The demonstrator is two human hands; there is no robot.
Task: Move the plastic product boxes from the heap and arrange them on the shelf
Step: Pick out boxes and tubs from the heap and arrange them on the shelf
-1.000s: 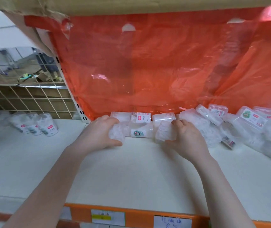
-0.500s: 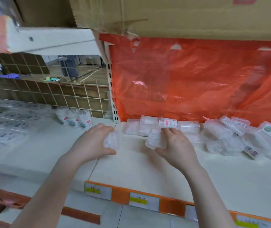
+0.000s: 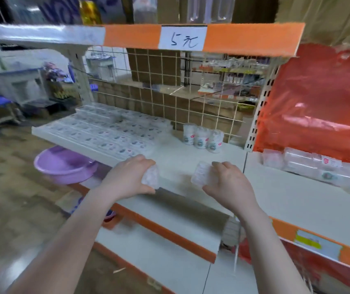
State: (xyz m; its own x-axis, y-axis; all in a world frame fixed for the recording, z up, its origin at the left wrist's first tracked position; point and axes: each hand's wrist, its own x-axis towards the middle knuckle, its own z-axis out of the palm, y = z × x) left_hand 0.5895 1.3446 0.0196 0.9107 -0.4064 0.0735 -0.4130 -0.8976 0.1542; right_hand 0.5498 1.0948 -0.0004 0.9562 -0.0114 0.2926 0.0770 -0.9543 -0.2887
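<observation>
Above the white shelf [image 3: 191, 158]: left hand [image 3: 127, 179] grips one clear box [image 3: 150, 177], right hand [image 3: 229, 183] grips another clear box [image 3: 201, 174]; both boxes stand upright, long axis vertical.

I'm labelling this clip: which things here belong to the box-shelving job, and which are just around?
Part of the job:
left hand holding a plastic box
right hand holding another box
heap of boxes
rows of arranged boxes
shelf

Just around:
purple basin
three round tubs
price sign
red plastic sheet
</observation>
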